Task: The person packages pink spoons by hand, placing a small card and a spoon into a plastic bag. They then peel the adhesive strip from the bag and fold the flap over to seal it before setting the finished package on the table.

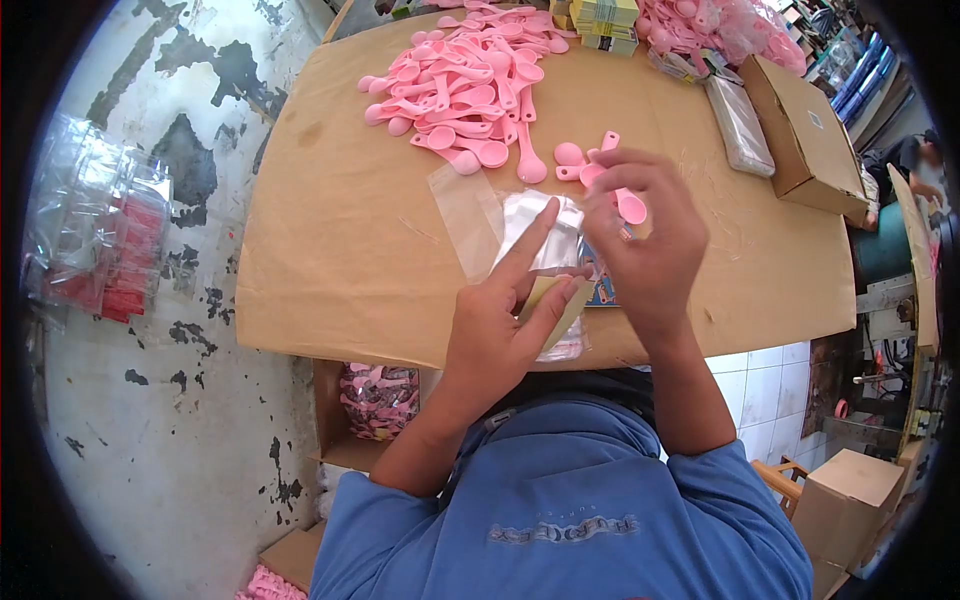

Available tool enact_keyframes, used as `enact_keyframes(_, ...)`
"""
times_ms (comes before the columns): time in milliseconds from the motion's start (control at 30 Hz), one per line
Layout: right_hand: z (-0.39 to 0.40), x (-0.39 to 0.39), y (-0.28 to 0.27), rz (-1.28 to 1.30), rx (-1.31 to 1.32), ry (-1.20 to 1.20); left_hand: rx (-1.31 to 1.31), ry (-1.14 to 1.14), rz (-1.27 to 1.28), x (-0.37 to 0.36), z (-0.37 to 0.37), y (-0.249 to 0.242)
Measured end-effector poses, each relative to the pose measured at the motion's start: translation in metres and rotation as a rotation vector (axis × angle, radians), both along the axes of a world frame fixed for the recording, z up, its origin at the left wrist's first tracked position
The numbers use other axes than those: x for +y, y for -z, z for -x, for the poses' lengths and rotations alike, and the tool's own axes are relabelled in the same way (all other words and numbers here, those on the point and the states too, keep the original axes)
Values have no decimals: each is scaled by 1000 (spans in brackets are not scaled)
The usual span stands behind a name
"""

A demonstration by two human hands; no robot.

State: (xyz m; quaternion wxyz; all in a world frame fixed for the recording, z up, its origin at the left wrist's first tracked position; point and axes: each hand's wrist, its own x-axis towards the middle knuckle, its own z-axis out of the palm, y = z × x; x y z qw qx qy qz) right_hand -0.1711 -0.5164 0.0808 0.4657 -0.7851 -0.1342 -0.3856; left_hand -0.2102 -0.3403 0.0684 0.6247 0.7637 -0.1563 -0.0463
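My left hand [515, 320] holds a small yellowish card [548, 298] between thumb and fingers, low over the table's near edge. Its index finger reaches across a stack of clear plastic bags [530, 215]. My right hand [645, 235] is raised just right of the bags, blurred by motion, its fingers curled near a few pink spoons [630, 207]; what it holds, if anything, cannot be made out. Partly under my hands lies a blue printed card [603, 292]. One flat clear bag [467, 215] lies left of the stack.
A large pile of pink spoons [465, 85] covers the table's [330, 240] far side. Card bundles [605, 22], a wrapped pack [740, 125] and a cardboard box [805, 135] stand at the back and right. Part of another person [915, 160] shows at far right.
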Motion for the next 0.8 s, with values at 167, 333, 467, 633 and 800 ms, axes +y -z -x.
enact_keyframes(167, -14, -40, 2, -621, 24, -106, 219, 12, 387, 2, -3, 5)
enact_keyframes(333, 5, -63, 15, -718, 319, -511, 199, -28, 529, 5, -14, 11)
enact_keyframes(467, 22, -30, 7, -560, 611, -576, 120, -46, 596, -2, -19, 17)
enact_keyframes(633, 18, -15, 18, -452, 655, -576, 93, -31, 549, 2, -21, 21)
enact_keyframes(800, 14, -21, 18, -476, 633, -571, 165, -60, 522, 12, -21, 13)
